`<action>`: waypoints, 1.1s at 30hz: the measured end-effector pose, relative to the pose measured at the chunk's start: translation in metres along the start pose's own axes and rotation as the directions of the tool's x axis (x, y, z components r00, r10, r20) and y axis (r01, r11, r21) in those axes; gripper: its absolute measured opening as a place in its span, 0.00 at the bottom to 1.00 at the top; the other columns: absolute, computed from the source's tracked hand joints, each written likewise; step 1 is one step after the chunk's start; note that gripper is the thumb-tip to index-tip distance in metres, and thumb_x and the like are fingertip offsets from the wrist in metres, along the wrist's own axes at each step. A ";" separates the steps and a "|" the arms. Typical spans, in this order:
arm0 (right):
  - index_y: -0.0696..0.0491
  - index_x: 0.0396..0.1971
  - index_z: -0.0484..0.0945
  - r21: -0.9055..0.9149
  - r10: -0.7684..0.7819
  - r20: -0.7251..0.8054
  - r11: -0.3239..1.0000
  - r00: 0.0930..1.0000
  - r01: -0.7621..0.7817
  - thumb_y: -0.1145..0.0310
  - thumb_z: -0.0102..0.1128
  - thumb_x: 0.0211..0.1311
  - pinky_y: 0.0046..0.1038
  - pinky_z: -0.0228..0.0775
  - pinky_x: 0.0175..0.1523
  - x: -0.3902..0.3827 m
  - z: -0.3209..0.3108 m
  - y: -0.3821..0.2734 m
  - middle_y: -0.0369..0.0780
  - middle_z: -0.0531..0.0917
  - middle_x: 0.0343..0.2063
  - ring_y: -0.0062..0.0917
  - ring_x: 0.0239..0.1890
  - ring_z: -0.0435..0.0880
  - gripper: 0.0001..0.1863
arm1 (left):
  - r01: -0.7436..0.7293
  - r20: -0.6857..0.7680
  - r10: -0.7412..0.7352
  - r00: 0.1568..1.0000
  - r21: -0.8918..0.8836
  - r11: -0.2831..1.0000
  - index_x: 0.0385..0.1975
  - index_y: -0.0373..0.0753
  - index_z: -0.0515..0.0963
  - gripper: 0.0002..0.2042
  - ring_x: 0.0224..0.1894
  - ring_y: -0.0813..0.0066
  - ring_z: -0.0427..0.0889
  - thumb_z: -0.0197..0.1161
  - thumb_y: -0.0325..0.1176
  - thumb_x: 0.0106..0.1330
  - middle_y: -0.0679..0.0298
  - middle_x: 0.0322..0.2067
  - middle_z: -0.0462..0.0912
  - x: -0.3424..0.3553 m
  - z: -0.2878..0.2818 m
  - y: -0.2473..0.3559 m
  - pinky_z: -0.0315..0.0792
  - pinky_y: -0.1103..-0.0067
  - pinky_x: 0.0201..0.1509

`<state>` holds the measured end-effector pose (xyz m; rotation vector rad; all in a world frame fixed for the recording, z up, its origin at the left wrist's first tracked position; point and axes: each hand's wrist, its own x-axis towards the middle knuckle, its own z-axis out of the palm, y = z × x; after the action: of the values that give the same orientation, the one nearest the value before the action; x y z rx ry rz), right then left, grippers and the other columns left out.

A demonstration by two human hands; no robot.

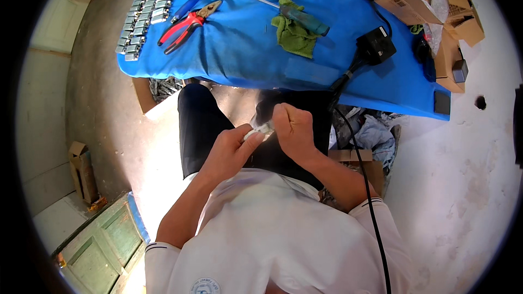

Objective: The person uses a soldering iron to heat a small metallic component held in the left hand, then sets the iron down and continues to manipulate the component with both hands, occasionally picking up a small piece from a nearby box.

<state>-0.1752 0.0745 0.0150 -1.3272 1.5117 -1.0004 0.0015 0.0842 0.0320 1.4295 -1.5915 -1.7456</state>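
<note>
Above my lap, my left hand (233,149) pinches a small pale, shiny piece (262,130) between thumb and fingers; its exact kind is too small to tell. Close beside it, my right hand (294,128) is closed in a fist at the piece's right end. Whatever the right fingers grip is hidden. On the blue-covered table (229,65) ahead lie red-handled pliers (185,28), a blue-handled screwdriver (188,6) and a longer screwdriver (303,19) on a green cloth (297,38). Rows of small silver metal parts (143,19) line the table's left edge.
A black cable (366,179) runs from a black adapter (376,46) down past my right arm. Cardboard boxes (406,5) with plastic wrap stand at the far right. Under the table are a box of dark metal pieces (165,88) and crumpled grey cloth or plastic (376,133).
</note>
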 end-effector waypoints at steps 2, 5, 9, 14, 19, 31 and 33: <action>0.59 0.19 0.72 -0.015 -0.045 -0.043 0.999 0.998 0.045 0.66 0.51 0.63 0.30 0.61 0.25 0.001 0.001 0.002 0.43 0.69 0.12 0.24 0.16 0.65 0.15 | 0.023 -0.002 -0.023 1.000 -0.022 0.999 0.22 0.32 0.71 0.19 0.19 0.82 0.60 0.55 0.43 0.68 0.67 0.13 0.64 0.003 0.000 0.008 0.59 0.78 0.22; 0.59 0.27 0.74 0.166 -0.053 0.022 0.985 0.998 0.049 0.68 0.55 0.61 0.30 0.65 0.28 0.006 -0.003 0.000 0.45 0.75 0.19 0.29 0.19 0.71 0.09 | 0.033 -0.006 -0.033 0.999 -0.064 0.997 0.22 0.32 0.71 0.19 0.20 0.83 0.59 0.55 0.43 0.69 0.69 0.13 0.63 0.002 0.005 0.002 0.58 0.79 0.23; 0.56 0.35 0.76 -0.149 -0.440 0.300 0.855 0.846 0.497 0.67 0.61 0.56 0.31 0.69 0.34 0.016 -0.026 -0.002 0.43 0.79 0.29 0.33 0.30 0.77 0.11 | 0.042 0.017 -0.041 0.999 -0.052 0.998 0.23 0.31 0.72 0.19 0.20 0.83 0.60 0.55 0.42 0.69 0.69 0.14 0.63 -0.001 -0.003 0.002 0.59 0.79 0.23; 0.55 0.34 0.76 -0.348 -0.371 0.601 0.675 0.708 0.650 0.66 0.64 0.51 0.32 0.70 0.37 0.010 -0.034 -0.022 0.41 0.77 0.29 0.34 0.33 0.77 0.12 | 0.071 0.083 -0.071 0.994 0.003 0.997 0.24 0.31 0.73 0.19 0.22 0.81 0.60 0.55 0.44 0.69 0.67 0.15 0.63 -0.003 -0.017 -0.001 0.59 0.78 0.24; 0.54 0.25 0.74 -0.453 -0.337 0.673 0.515 0.658 0.727 0.61 0.63 0.52 0.30 0.68 0.33 0.005 -0.026 -0.023 0.38 0.77 0.22 0.31 0.28 0.78 0.12 | 0.019 0.087 -0.041 0.995 0.243 0.970 0.22 0.35 0.71 0.21 0.18 0.76 0.61 0.53 0.47 0.69 0.66 0.14 0.64 -0.007 -0.023 0.002 0.58 0.77 0.22; 0.56 0.23 0.74 -0.419 -0.101 0.769 0.666 0.631 0.617 0.53 0.54 0.62 0.37 0.69 0.30 0.014 -0.036 -0.036 0.43 0.79 0.18 0.38 0.23 0.80 0.19 | -0.204 0.124 0.171 0.978 0.354 0.913 0.23 0.34 0.69 0.19 0.17 0.56 0.65 0.51 0.44 0.70 0.53 0.14 0.67 -0.009 -0.018 0.012 0.59 0.70 0.22; 0.56 0.23 0.74 -0.388 -0.072 0.747 0.761 0.661 0.521 0.53 0.53 0.64 0.38 0.68 0.30 0.013 -0.038 -0.035 0.44 0.78 0.18 0.41 0.24 0.79 0.20 | -0.179 0.066 0.166 0.984 0.324 0.929 0.23 0.33 0.69 0.19 0.16 0.58 0.63 0.50 0.43 0.71 0.53 0.14 0.65 -0.011 -0.013 0.012 0.58 0.70 0.22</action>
<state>-0.2012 0.0585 0.0584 -2.1615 0.9980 -0.0997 0.0131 0.0826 0.0498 1.3518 -2.0384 -1.4644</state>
